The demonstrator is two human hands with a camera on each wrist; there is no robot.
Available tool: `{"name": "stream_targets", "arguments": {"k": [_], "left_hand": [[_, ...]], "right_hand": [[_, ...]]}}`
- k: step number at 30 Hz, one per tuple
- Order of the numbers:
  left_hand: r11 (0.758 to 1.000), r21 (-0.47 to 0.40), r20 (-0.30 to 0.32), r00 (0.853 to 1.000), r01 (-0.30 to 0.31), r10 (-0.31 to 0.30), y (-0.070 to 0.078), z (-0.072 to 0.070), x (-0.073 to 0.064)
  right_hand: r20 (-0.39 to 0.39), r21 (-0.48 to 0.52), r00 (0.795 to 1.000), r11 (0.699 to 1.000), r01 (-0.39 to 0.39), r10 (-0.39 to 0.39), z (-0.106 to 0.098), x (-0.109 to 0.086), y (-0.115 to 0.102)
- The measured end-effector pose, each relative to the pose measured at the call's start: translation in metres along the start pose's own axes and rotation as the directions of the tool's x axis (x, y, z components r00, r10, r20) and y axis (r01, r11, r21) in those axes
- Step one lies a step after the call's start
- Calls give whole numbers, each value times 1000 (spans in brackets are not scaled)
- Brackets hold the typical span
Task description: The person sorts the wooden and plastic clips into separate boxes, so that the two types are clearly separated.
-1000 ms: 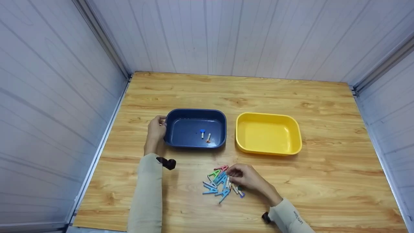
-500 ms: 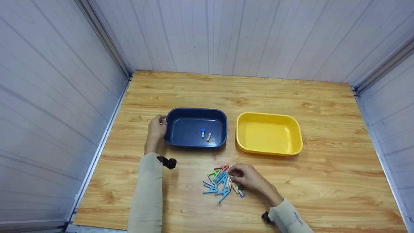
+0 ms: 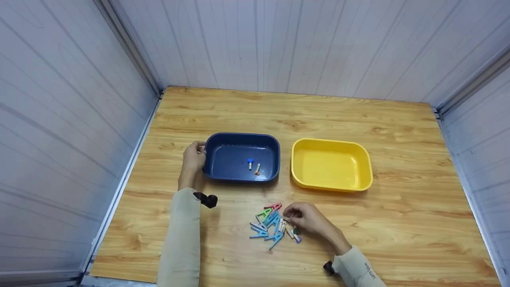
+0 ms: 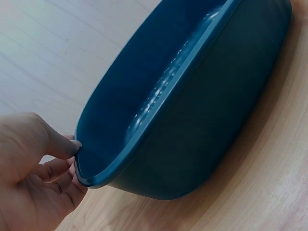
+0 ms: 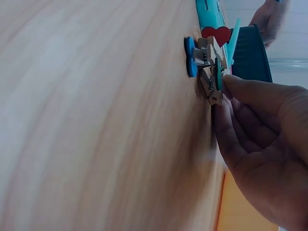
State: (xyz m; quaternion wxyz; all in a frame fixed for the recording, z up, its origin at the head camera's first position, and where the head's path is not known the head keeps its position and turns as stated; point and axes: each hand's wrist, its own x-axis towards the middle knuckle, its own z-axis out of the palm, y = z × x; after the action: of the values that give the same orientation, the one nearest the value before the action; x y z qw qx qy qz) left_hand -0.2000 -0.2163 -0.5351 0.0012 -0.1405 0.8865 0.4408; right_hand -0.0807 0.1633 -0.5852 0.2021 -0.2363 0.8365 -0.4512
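My left hand (image 3: pixel 194 159) grips the left end of a dark blue plastic tub (image 3: pixel 241 179); in the left wrist view its thumb lies on the rim with the fingers curled outside. Two small wooden clothespins, one with a blue ornament (image 3: pixel 250 161), lie inside the tub. My right hand (image 3: pixel 306 217) is at the right edge of a pile of clothespins (image 3: pixel 271 219), fingers bent. In the right wrist view, thumb and forefinger are right behind wooden clothespins (image 5: pixel 210 79) with blue and green ornaments; I cannot tell whether they pinch one.
A yellow plastic tub (image 3: pixel 330 185) stands right of the blue one, with a small gap between. The pile holds several plastic clothespins in blue, green and pink, plus wooden ones. Pale panel walls (image 3: pixel 271 48) enclose the wooden tabletop (image 3: pixel 398 223) at the back and sides.
The right hand has shifted very slightly to the right at the pile's edge. The left hand stays on the blue tub, and the clothespins inside it look the same.
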Motion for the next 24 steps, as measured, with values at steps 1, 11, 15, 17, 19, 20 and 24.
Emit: {"name": "stream_targets", "arguments": {"k": [1, 11, 15, 17, 19, 20, 24], "left_hand": [[1000, 3, -2, 1000, -2, 2, 0, 0, 0], [1000, -10, -3, 1000, -5, 5, -1, 0, 1], [1000, -7, 1, 1000, 2, -2, -1, 0, 1], [1000, -7, 5, 1000, 9, -9, 0, 0, 1], [1000, -9, 9, 1000, 15, -15, 0, 0, 1], [1000, -7, 11, 1000, 17, -17, 0, -1, 1], [1000, -7, 18, 1000, 18, -18, 0, -1, 1]], "right_hand": [[0, 12, 1000, 1000, -8, 8, 0, 0, 1], [-30, 187, 995, 978, -89, 96, -5, 3, 2], [-41, 244, 993, 965, -93, 106, -12, 3, -12], [-36, 262, 994, 961, -91, 104, -17, 3, -23], [-26, 284, 994, 954, -92, 104, -22, 3, -32], [-23, 293, 994, 952, -92, 103, -24, 3, -36], [-17, 313, 994, 945, -98, 109, -27, 4, -44]]}}
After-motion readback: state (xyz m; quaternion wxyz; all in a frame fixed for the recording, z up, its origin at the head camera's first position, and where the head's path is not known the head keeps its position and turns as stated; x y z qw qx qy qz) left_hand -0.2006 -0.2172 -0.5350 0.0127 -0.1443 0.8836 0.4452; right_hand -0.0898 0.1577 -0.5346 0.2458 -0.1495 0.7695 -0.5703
